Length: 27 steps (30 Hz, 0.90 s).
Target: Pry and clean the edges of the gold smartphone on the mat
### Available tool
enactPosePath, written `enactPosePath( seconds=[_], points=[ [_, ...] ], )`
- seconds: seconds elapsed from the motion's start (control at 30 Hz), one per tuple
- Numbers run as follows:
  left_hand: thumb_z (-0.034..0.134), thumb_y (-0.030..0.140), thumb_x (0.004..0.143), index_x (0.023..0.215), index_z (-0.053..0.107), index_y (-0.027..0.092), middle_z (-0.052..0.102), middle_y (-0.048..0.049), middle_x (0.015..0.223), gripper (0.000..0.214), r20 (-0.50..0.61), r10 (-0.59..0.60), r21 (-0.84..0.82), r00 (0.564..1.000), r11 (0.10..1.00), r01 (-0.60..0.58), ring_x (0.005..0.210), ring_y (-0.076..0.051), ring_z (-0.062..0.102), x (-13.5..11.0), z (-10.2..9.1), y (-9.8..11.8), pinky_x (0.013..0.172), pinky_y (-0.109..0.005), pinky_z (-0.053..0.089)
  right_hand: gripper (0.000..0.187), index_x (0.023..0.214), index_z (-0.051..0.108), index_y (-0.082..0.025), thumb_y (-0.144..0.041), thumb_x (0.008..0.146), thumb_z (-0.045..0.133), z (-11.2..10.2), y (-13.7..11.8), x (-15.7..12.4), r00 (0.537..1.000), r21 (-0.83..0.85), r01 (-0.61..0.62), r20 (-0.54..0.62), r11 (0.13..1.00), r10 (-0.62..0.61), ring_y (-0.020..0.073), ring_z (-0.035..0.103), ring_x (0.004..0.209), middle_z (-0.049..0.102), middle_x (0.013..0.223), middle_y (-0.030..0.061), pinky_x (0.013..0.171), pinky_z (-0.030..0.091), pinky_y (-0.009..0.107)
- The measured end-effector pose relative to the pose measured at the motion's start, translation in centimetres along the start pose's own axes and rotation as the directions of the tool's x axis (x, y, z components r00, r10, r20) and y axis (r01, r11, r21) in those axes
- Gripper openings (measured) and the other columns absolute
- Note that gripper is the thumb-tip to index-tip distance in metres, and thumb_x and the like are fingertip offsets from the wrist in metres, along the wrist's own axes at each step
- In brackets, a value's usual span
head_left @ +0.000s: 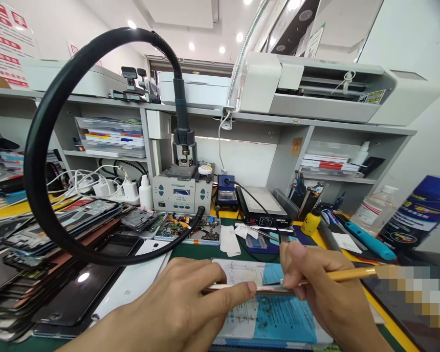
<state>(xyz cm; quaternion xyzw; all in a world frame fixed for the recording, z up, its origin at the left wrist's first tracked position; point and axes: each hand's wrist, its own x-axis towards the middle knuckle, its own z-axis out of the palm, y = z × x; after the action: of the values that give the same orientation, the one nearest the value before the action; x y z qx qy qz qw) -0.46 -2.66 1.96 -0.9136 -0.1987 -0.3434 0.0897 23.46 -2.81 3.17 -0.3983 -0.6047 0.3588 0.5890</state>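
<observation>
Steady piece [269, 289], light tool [352, 274]
My left hand [190, 298] clamps the slim piece; my right hand [311, 274] pinches the tool, best guided gently along the edge.

Phone-repair workshop, this: hot-air station [161, 193], circuit boards [174, 227] just in front of it, stacked phones [95, 220] to its left!

Your white phone back [132, 281] says "mi", and I can make out 手 on the red-and-white wall poster [11, 41]. Lettering on your blue spray can [420, 215], grey station [183, 195] and blue-and-white pad [278, 313]? Too small or blurry, sorry.
</observation>
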Motion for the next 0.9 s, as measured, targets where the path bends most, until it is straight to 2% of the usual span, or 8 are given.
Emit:
enactPosePath(
  seconds=[0.1,0.2,0.33,0.73,0.9],
  points=[
    [0.05,0.01,0.093,0.13,0.063,0.022,0.066,-0.0033,0.079,0.041,0.003,-0.006,0.0,1.0,1.0,0.006,0.06,-0.017,0.063,-0.12,-0.07,-0.11,0.052,-0.029,0.05,0.053,0.049,0.073,-0.021,-0.055,0.089,0.07,0.2,-0.21,-0.22,1.0,0.0,0.005,0.014,1.0,-0.005,0.0137,0.048,0.043,0.056,0.042,0.0013,0.048,0.037,0.031],
    [0.049,0.01,0.093,0.132,0.062,0.023,0.066,-0.003,0.08,0.043,0.014,-0.02,-0.003,1.0,1.0,0.02,0.062,-0.017,0.063,-0.2,-0.2,-0.13,0.053,-0.029,0.05,0.053,0.049,0.074,-0.023,-0.056,0.09,0.068,0.28,-0.44,-0.32,1.0,-0.082,0.02,0.025,0.996,-0.018,0.0146,0.048,0.046,0.052,0.041,0.0004,0.049,0.036,0.031],
    [0.051,0.009,0.092,0.134,0.06,0.023,0.067,-0.0031,0.084,0.045,0.029,-0.022,-0.021,0.999,1.0,0.022,0.064,-0.018,0.063,-0.28,-0.16,-0.06,0.053,-0.031,0.049,0.055,0.049,0.073,-0.023,-0.057,0.091,0.065,0.31,-0.61,-0.39,1.0,-0.176,0.022,0.021,0.984,-0.018,0.0152,0.047,0.045,0.053,0.042,0.0011,0.047,0.034,0.031],
    [0.051,0.009,0.093,0.134,0.06,0.024,0.067,-0.0024,0.085,0.045,0.04,-0.039,-0.033,0.998,0.999,0.04,0.067,-0.018,0.064,-0.34,-0.16,-0.06,0.055,-0.032,0.05,0.056,0.048,0.072,-0.023,-0.055,0.093,0.064,0.48,-0.7,-0.39,0.995,-0.185,0.094,0.037,0.978,-0.088,0.0144,0.046,0.046,0.053,0.042,-0.0005,0.061,0.044,0.034],
    [0.05,0.009,0.093,0.134,0.061,0.024,0.068,-0.002,0.086,0.045,0.029,-0.033,-0.034,0.999,0.999,0.034,0.067,-0.017,0.064,-0.2,-0.15,0.05,0.055,-0.031,0.049,0.056,0.049,0.073,-0.023,-0.056,0.094,0.063,0.41,-0.69,-0.42,0.994,-0.191,0.104,0.054,0.976,-0.096,0.0149,0.045,0.046,0.054,0.043,0.0001,0.062,0.044,0.035]
  ],
)
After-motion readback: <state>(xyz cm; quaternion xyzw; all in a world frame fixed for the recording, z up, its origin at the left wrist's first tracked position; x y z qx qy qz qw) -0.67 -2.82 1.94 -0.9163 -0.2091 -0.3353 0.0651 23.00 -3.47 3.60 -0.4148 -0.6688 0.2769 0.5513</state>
